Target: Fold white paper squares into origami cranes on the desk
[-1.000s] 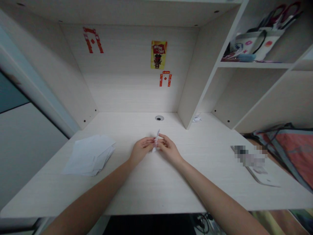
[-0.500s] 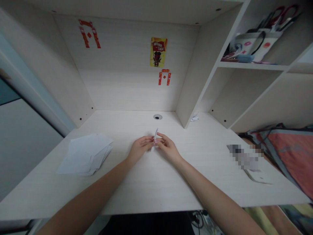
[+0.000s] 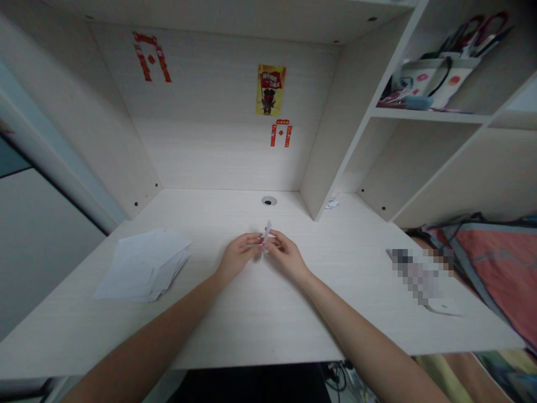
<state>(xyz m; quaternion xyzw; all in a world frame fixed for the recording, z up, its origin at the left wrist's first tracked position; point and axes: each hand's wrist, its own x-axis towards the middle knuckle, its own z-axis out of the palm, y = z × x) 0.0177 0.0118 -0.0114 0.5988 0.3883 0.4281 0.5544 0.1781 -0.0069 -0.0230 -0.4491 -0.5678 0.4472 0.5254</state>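
Both hands meet above the middle of the desk, around a small folded white paper. My left hand pinches the paper from the left, its fingertips at the lower part. From the right, my right hand grips it with thumb and fingers. One narrow part of the paper stands up between the hands, while its lower part is mostly hidden by the fingers. A loose stack of white paper sheets lies on the desk, left of my left hand.
A partly pixelated phone-like object lies on the desk at the right. Behind the hands is a round cable hole. White scraps lie by the divider. Holders with scissors stand on the upper right shelf.
The fingers have shifted slightly around the small paper, and its visible part now looks wider. Both hands stay together in nearly the same place. The whole view has moved slightly.
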